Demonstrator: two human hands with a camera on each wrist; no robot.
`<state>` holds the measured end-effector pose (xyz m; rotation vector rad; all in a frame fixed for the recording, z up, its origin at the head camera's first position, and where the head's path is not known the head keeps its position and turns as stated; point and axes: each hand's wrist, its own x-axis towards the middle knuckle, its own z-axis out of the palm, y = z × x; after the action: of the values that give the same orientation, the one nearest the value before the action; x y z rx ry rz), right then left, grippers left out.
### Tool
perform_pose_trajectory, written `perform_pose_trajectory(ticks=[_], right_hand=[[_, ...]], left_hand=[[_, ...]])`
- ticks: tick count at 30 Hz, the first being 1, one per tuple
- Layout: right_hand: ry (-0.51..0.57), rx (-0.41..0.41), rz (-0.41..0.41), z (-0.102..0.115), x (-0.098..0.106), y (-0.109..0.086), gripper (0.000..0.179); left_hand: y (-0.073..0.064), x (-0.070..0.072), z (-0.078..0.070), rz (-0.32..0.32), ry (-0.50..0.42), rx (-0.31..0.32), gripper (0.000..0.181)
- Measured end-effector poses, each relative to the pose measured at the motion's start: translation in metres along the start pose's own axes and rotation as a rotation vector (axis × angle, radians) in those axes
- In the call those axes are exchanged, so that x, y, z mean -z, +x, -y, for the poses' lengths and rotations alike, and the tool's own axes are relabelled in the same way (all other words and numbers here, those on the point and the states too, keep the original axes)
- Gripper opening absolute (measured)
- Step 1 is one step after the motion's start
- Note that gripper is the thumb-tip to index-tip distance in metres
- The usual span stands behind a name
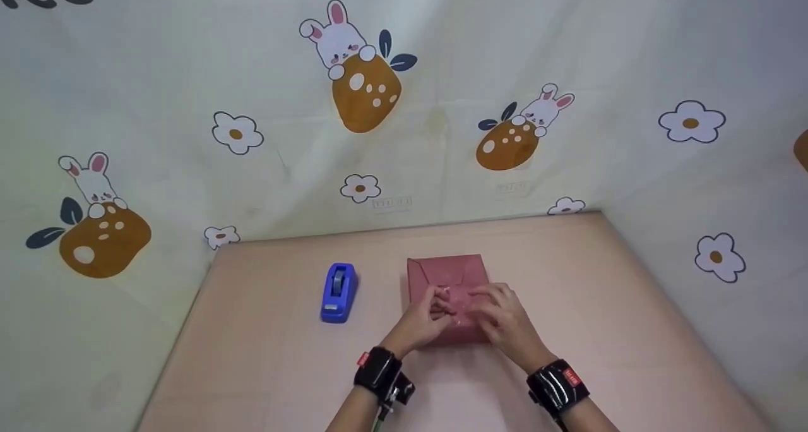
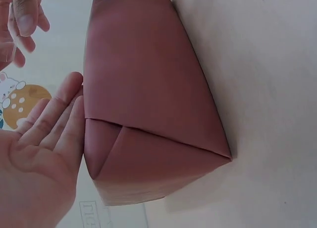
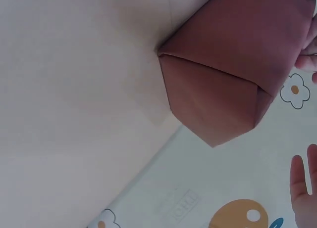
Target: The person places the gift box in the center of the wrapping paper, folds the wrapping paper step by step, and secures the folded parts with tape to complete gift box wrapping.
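Observation:
A parcel wrapped in dusty-red paper (image 1: 447,271) lies on the table, its folded end flaps showing in both wrist views. My left hand (image 1: 424,317) touches it from the left. In the left wrist view the visible fingers (image 2: 59,121) are fairly straight against the parcel's upper face. Opposite, my right hand (image 1: 508,323) bends over the parcel. The left wrist view shows some of its fingers pointing down, apart from the paper. Near them, at that view's edge, is a small clear film (image 2: 7,52), perhaps tape; whether the fingers pinch it is unclear. Glossy glints show between the hands.
A blue tape dispenser (image 1: 339,293) with a roll in it stands left of the parcel. The table (image 1: 271,369) has a plain pale pinkish top. Behind and beside it hangs a pale curtain (image 1: 442,53) printed with rabbits and flowers.

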<state>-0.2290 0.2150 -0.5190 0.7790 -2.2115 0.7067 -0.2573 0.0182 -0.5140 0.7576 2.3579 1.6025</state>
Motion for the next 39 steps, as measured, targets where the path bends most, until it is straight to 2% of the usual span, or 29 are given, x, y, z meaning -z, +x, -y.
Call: perform_pose_trajectory(ticks=[5, 12, 19, 26, 31, 35, 39], right_hand=[[-0.029, 0.029, -0.039, -0.004, 0.001, 0.000, 0.025], [-0.013, 0.083, -0.033, -0.008, 0.004, -0.001, 0.023], [0.149, 0.006, -0.046, -0.006, 0.007, 0.000, 0.022], [0.229, -0.018, -0.061, -0.002, 0.002, 0.000, 0.021], [0.253, -0.051, -0.048, 0.004, 0.001, 0.001, 0.017], [0.260, -0.127, -0.058, 0.007, 0.000, 0.000, 0.016], [0.334, -0.273, -0.060, 0.010, -0.002, 0.001, 0.014]], left_hand=[[0.001, 0.000, 0.000, 0.013, -0.008, 0.019, 0.034], [0.000, 0.001, 0.000, 0.022, -0.027, 0.032, 0.037], [-0.003, 0.003, -0.002, 0.063, -0.015, 0.025, 0.047], [-0.004, 0.004, -0.004, 0.059, -0.020, 0.040, 0.042], [-0.003, 0.004, -0.002, 0.065, -0.023, 0.044, 0.045], [-0.003, 0.004, -0.001, 0.059, -0.006, 0.044, 0.049], [-0.003, 0.003, 0.000, 0.050, -0.032, 0.067, 0.053]])
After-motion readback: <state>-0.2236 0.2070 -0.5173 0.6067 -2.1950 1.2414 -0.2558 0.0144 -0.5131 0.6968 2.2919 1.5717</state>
